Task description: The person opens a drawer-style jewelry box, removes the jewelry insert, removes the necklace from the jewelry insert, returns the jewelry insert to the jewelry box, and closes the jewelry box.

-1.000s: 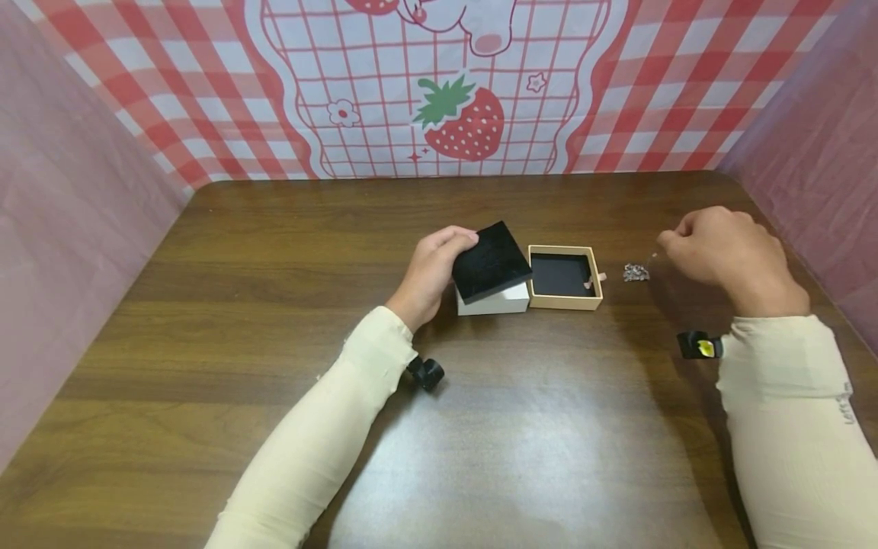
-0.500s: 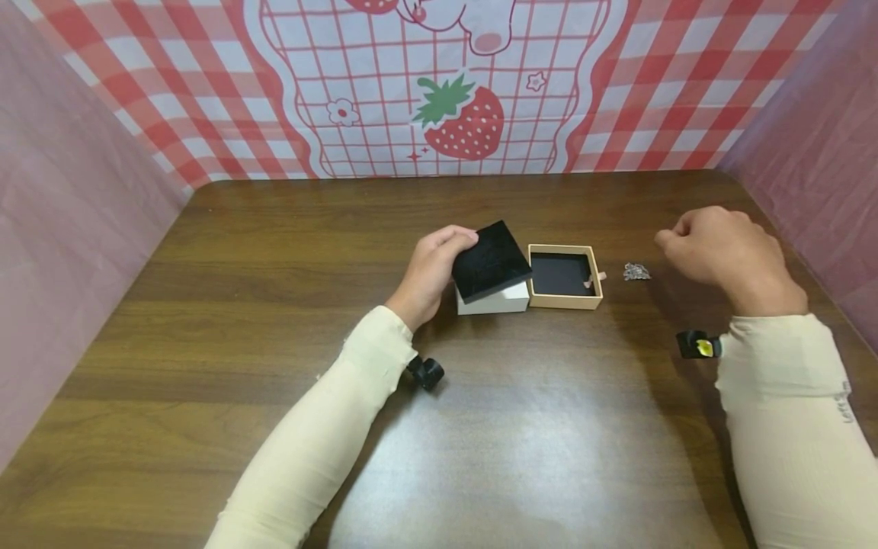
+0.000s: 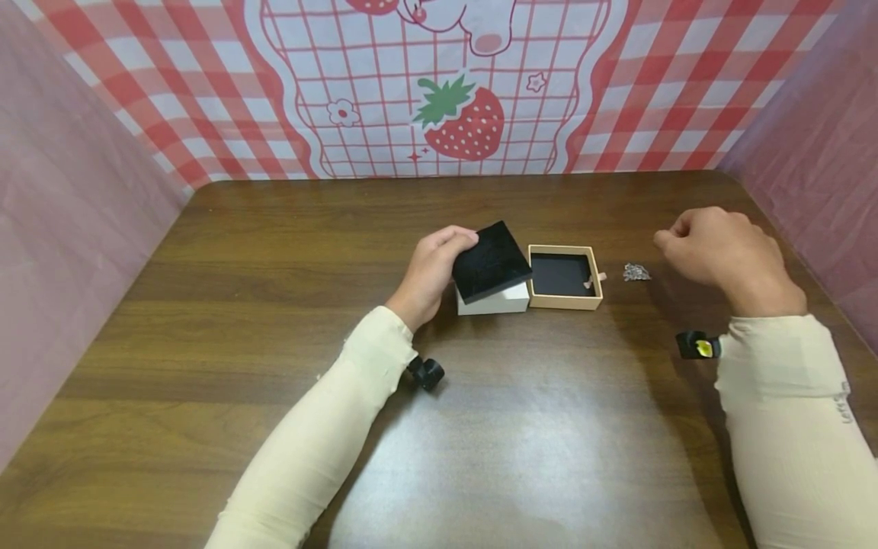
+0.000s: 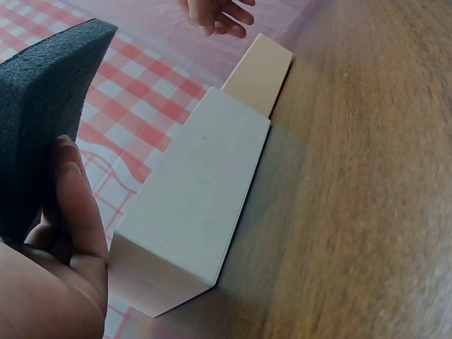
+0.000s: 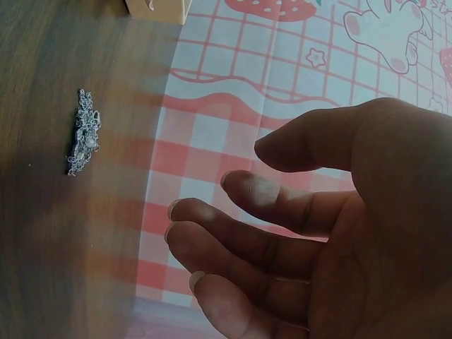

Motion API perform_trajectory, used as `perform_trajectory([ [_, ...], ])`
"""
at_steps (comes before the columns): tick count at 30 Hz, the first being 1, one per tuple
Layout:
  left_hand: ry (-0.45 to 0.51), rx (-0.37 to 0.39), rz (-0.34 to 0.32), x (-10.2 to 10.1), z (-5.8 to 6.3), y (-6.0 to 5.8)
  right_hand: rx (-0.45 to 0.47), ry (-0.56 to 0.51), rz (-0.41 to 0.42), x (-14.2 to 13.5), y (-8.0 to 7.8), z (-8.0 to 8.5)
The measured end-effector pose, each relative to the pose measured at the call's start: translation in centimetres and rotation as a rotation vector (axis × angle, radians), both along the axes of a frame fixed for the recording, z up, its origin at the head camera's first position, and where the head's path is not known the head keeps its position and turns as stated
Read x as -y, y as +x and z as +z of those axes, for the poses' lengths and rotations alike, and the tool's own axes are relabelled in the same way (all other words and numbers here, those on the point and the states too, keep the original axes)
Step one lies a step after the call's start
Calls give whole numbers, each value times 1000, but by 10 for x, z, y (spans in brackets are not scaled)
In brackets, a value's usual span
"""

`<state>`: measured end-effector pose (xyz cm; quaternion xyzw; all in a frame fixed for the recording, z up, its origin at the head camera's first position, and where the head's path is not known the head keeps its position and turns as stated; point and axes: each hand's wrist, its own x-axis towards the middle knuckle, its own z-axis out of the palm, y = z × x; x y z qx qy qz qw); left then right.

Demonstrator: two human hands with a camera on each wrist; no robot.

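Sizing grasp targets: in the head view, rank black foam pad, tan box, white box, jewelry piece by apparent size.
1. black foam pad
2. tan box, close to the pad
3. white box, mostly hidden, so unsure
4. jewelry piece

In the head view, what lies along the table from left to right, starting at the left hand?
Left hand → black foam pad tilted on the white box → open tan cardboard tray → small silver jewellery piece → right hand.

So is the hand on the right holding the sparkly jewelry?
No, the right hand is empty with loose fingers, and the silver jewelry lies apart on the wooden table.
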<state>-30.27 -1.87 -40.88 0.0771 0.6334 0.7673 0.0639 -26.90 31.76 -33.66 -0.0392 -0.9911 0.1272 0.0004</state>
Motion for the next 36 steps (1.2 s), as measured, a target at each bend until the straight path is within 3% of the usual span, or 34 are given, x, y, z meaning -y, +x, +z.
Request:
perform_trajectory([
  [23, -22, 0, -5, 1, 2, 0, 20, 1, 14, -1, 0, 2],
  [36, -14, 2, -1, 1, 0, 1, 85, -7, 61, 7, -2, -3],
])
